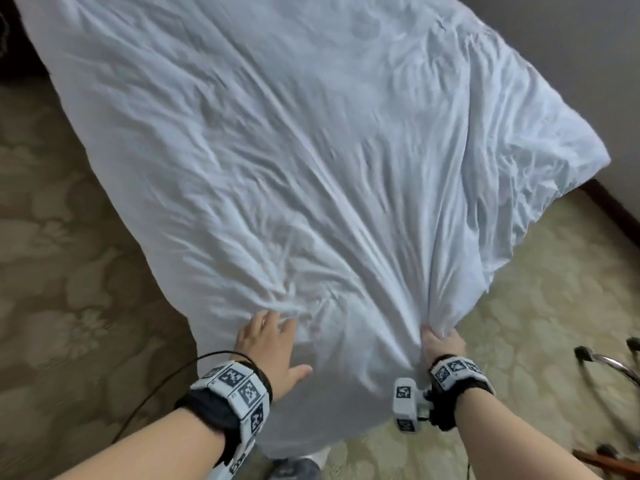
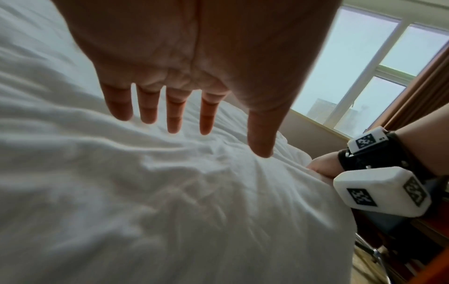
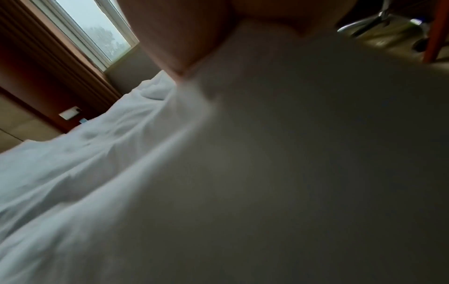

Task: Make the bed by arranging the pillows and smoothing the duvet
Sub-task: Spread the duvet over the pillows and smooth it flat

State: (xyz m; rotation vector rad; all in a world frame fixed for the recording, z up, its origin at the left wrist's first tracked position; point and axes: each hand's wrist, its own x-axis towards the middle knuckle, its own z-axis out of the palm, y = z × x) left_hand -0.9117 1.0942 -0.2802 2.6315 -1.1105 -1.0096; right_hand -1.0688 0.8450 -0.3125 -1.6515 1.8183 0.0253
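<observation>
A white wrinkled duvet (image 1: 294, 150) covers the bed and hangs over its near end. My left hand (image 1: 268, 344) lies flat on the duvet near the foot edge, fingers straight and spread; the left wrist view shows the spread fingers (image 2: 173, 115) just over the cloth (image 2: 145, 192). My right hand (image 1: 441, 341) grips a bunched fold of the duvet at the near right, with creases fanning out from the grip. In the right wrist view the hand (image 3: 184, 34) is blurred against the white duvet (image 3: 267, 173). No pillows are in view.
Patterned beige carpet (image 1: 69, 271) lies left and right of the bed. A chrome chair base with castors (image 1: 609, 365) stands at the right. A wall with dark skirting (image 1: 616, 209) runs past the bed's far right. A window (image 2: 364, 67) and brown curtain are beyond.
</observation>
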